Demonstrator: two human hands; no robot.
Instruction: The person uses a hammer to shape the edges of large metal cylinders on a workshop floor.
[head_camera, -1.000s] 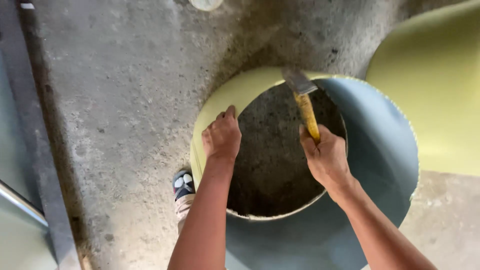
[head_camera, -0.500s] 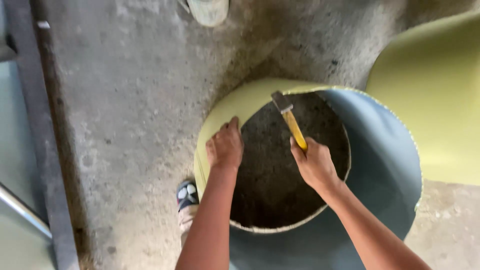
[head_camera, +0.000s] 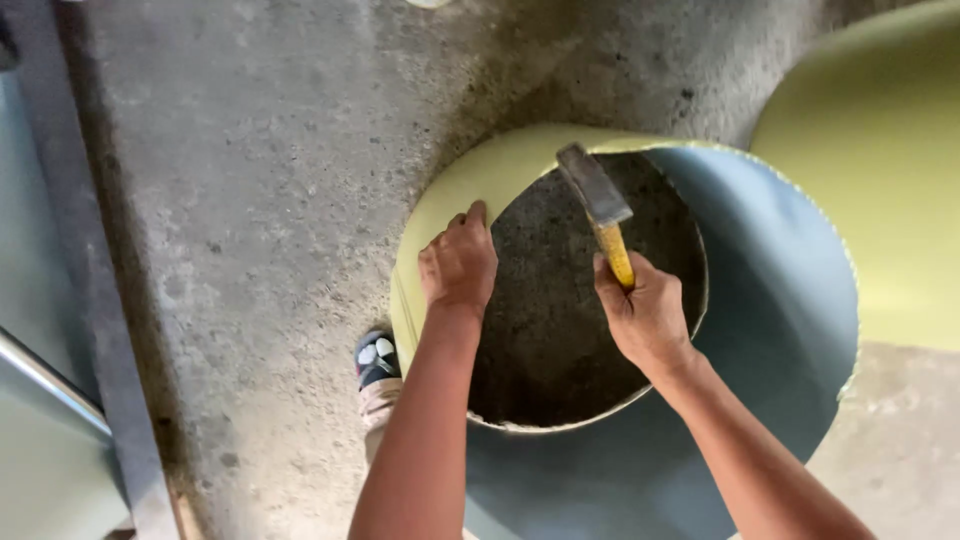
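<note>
Single head-worn view, looking almost straight down from above; close over both forearms, the left hand and right hand near centre frame; sheet-metal cylinder filling the right half, concrete floor the left; no second view to overlap.

left hand flat, fingers spread, arm extended | right hand fisted grip, wrist cocked

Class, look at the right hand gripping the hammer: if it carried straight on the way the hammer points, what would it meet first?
Probably the far rim of the rolled sheet-metal cylinder, which the hammer head in the right hand points towards. Depth is unclear, so the head may already be near it.
</note>
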